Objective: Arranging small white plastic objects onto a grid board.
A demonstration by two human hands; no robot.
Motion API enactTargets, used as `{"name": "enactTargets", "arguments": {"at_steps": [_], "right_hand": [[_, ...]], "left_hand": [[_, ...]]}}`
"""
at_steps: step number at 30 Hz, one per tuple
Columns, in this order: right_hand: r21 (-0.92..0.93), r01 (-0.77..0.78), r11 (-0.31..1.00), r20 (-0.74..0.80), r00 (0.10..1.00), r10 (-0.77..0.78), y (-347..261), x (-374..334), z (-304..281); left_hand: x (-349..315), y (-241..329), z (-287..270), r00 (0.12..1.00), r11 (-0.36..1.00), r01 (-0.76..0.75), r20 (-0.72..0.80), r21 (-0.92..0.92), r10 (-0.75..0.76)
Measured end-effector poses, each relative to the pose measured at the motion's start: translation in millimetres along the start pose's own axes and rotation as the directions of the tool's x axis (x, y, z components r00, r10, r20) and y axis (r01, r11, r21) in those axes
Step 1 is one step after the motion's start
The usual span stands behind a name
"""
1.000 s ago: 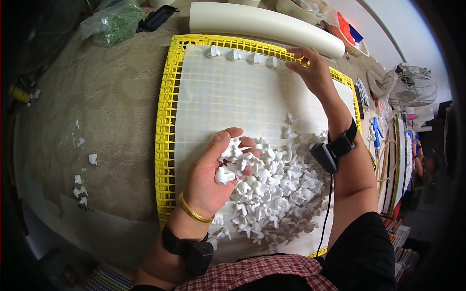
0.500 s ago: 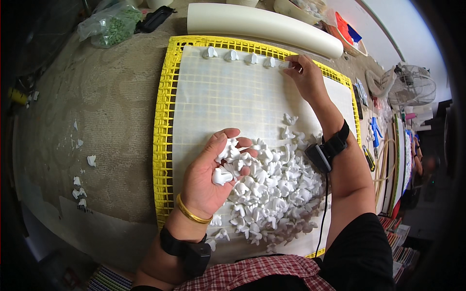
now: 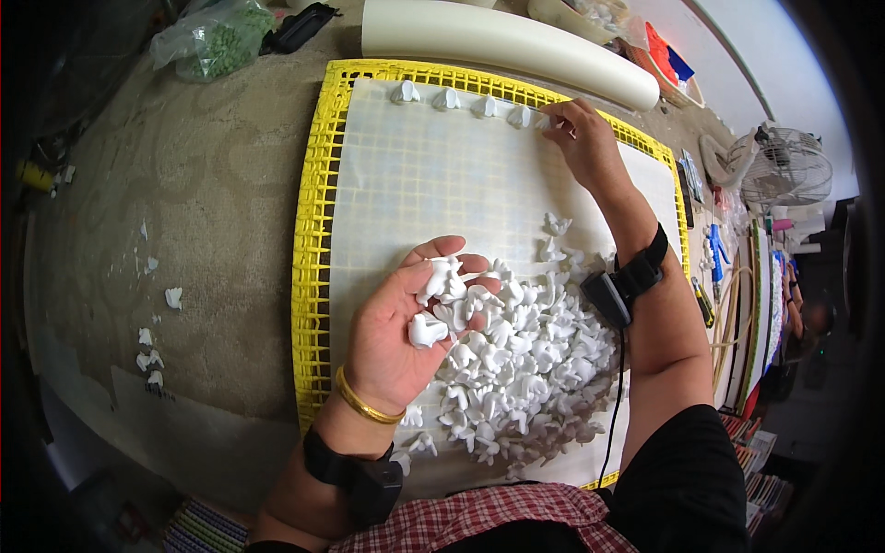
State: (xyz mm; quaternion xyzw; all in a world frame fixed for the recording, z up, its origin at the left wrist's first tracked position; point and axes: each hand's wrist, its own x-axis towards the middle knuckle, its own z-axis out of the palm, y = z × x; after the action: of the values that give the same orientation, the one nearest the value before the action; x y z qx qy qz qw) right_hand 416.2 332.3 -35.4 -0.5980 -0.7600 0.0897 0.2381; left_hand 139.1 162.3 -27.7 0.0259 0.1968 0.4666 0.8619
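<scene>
White moulded pieces on a paper-covered grid. The left hand (image 3: 383,332), at the centre of the frame, is cupped palm-up around several white pieces (image 3: 428,330), its fingers curled about them, probably so that none roll out. The right hand (image 3: 590,147), at upper right, has thumb and fingertips drawn close together at the sheet's far edge; a pale bit shows at the tips, but whether it is clamped cannot be told.

Four like pieces stand spaced in a row (image 3: 485,107) along the upper edge, the gaps presumably keeping them from touching. The loose heap (image 3: 525,359) lies at lower centre, within easy reach of both hands. The pale sheet (image 3: 415,175) covers most of the yellow grid (image 3: 313,230), perhaps so that small pieces do not catch in the openings.

Containers: at upper left, a clear bag (image 3: 171,44) holds small green pieces (image 3: 230,51); at upper right, a pale tub (image 3: 560,22) bears whitish contents too small to identify, and a basket (image 3: 693,93) beside it holds red and blue items.
</scene>
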Motion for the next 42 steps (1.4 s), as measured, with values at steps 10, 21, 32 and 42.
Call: {"name": "enactTargets", "arguments": {"at_steps": [10, 21, 32, 42], "right_hand": [[0.531, 0.012, 0.848, 0.405, 0.875, -0.266, -101, -46, -34], [0.533, 0.247, 0.809, 0.244, 0.871, -0.427, -136, -77, -28], [0.724, -0.021, 0.69, 0.249, 0.94, -0.233, -138, -91, -23], [0.456, 0.198, 0.868, 0.277, 0.895, -0.349, -147, -100, -50]], "left_hand": [[2, -1, -2, 0.999, 0.997, 0.033, 0.039, 0.063, -0.035], [1, -3, 2, 0.997, 0.998, 0.045, 0.066, 0.052, -0.048], [0, -3, 10, 0.997, 0.964, 0.06, -0.06, 0.26, -0.046], [-1, -5, 9, 0.997, 0.963, 0.032, -0.074, 0.269, -0.012]]}}
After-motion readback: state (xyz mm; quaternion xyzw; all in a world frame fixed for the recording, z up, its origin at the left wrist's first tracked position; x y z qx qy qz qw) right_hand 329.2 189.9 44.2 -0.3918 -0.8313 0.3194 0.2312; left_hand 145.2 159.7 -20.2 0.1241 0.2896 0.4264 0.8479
